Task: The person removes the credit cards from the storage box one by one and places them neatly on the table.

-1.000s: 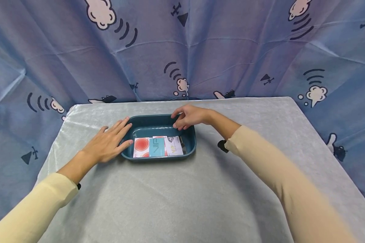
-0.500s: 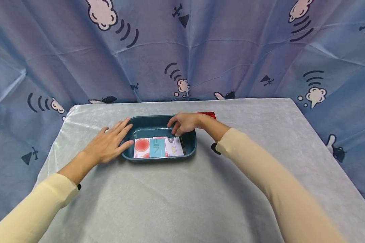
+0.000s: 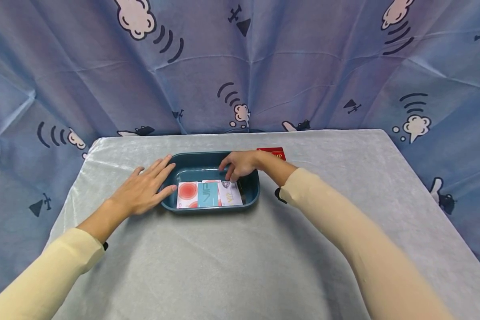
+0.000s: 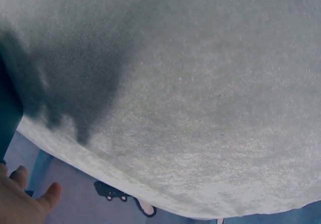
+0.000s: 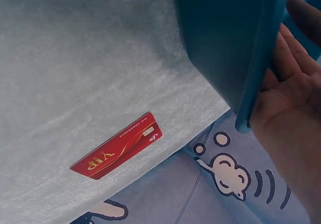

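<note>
A dark teal tray [image 3: 210, 210] lies on the cloth-covered table. In its front part are several cards: a white card with a red circle [image 3: 187, 192], a blue VIP card [image 3: 208, 195] and a white VIP card [image 3: 231, 195], with a dark card edge [image 3: 242, 194] beside them. My left hand [image 3: 142, 189] rests with straight, spread fingers at the tray's left rim. Over the right wall my right hand [image 3: 242, 164] reaches in, its thumb near the white VIP card's top edge and its forefinger apart from the thumb. Whether the fingertips touch that card is unclear.
A red VIP card [image 5: 118, 146] lies on the table behind and right of the tray, partly covered by my right wrist in the head view. The pale cloth [image 3: 208, 266] surrounds the tray. A patterned blue curtain [image 3: 304, 89] hangs behind the table's back edge.
My right hand has moved left and down, deeper into the tray. The red card on the table, hidden behind the arm one second ago, now shows. My left hand stays put.
</note>
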### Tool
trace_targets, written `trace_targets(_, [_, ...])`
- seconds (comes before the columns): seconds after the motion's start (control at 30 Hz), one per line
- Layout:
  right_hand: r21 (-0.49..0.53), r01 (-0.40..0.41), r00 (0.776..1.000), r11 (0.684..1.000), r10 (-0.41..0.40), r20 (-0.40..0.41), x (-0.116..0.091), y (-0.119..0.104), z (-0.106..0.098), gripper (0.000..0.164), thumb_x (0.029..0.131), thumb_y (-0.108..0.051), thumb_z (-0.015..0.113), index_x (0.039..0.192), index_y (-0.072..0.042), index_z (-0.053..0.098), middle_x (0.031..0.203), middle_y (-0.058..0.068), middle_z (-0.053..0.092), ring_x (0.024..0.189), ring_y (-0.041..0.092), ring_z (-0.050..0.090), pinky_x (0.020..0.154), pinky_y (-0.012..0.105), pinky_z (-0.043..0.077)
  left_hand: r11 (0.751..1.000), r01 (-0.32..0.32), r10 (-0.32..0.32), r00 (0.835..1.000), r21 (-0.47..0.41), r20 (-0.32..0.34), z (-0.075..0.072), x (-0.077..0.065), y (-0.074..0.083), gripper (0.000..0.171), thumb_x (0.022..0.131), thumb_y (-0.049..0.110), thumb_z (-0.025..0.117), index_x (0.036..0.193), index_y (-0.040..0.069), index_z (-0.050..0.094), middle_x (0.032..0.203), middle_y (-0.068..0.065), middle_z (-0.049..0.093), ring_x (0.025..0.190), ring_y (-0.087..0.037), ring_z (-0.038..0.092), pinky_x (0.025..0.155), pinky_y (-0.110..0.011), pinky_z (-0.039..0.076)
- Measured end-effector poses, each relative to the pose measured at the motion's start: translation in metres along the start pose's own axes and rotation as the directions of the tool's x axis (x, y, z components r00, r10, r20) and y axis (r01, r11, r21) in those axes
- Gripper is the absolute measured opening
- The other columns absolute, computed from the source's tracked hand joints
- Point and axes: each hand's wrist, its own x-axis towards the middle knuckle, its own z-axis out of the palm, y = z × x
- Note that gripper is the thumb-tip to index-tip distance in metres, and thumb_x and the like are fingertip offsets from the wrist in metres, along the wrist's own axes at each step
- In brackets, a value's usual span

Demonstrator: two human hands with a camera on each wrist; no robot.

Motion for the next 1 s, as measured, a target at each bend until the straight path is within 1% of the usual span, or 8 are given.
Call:
trace_targets(0.17, [-0.003, -0.005, 1.0, 1.0, 0.005, -0.009, -0.0011, -0.001, 0.0017, 0.053, 0.096, -0.004, 0.062, 0.146, -0.005, 0.045, 0.13, 0.013, 0.062, 0.117, 0.026, 0.058, 0.11, 0.041, 0.04, 1.0, 0.003, -0.003, 1.0, -0.005, 0.004, -0.0003, 0.0002, 0.0003, 0.074, 0.103, 0.055, 0.039, 0.158, 0.008, 0.025, 0.167, -0.006, 0.007, 0.151, -0.032, 0.018, 0.112, -0.066, 0.02])
trace_targets(0.47, [-0.011, 0.024, 1.0, 1.0, -0.024, 0.0, -0.002, -0.0018, 0.0024, 0.052, 0.096, -0.003, 0.062, 0.145, -0.003, 0.047, 0.128, 0.015, 0.063, 0.113, 0.025, 0.059, 0.109, 0.039, 0.041, 1.0, 0.001, -0.001, 1.0, -0.003, 0.0, -0.0002, -0.0005, 0.0009, 0.074, 0.103, 0.055, 0.039, 0.158, 0.008, 0.025, 0.167, -0.007, 0.007, 0.151, -0.033, 0.018, 0.111, -0.067, 0.021])
trace_targets(0.8, [-0.01, 0.023, 1.0, 1.0, -0.023, -0.001, -0.0028, -0.0014, 0.0017, 0.05, 0.097, -0.006, 0.062, 0.144, -0.005, 0.047, 0.122, 0.013, 0.063, 0.111, 0.025, 0.056, 0.107, 0.038, 0.043, 1.0, 0.004, -0.004, 1.0, -0.005, 0.008, -0.0011, -0.0004, 0.0017, 0.073, 0.103, 0.053, 0.04, 0.158, 0.007, 0.025, 0.167, -0.008, 0.008, 0.15, -0.034, 0.019, 0.111, -0.067, 0.02])
trace_targets(1.0, [-0.01, 0.017, 1.0, 1.0, -0.017, -0.008, -0.0037, -0.0028, 0.0014, 0.051, 0.096, -0.007, 0.063, 0.144, -0.006, 0.048, 0.119, 0.012, 0.063, 0.11, 0.025, 0.056, 0.106, 0.038, 0.043, 1.0, 0.006, -0.006, 1.0, -0.006, 0.006, -0.0006, 0.0, 0.0013, 0.073, 0.103, 0.052, 0.042, 0.158, 0.008, 0.025, 0.167, -0.007, 0.007, 0.15, -0.033, 0.019, 0.111, -0.067, 0.021])
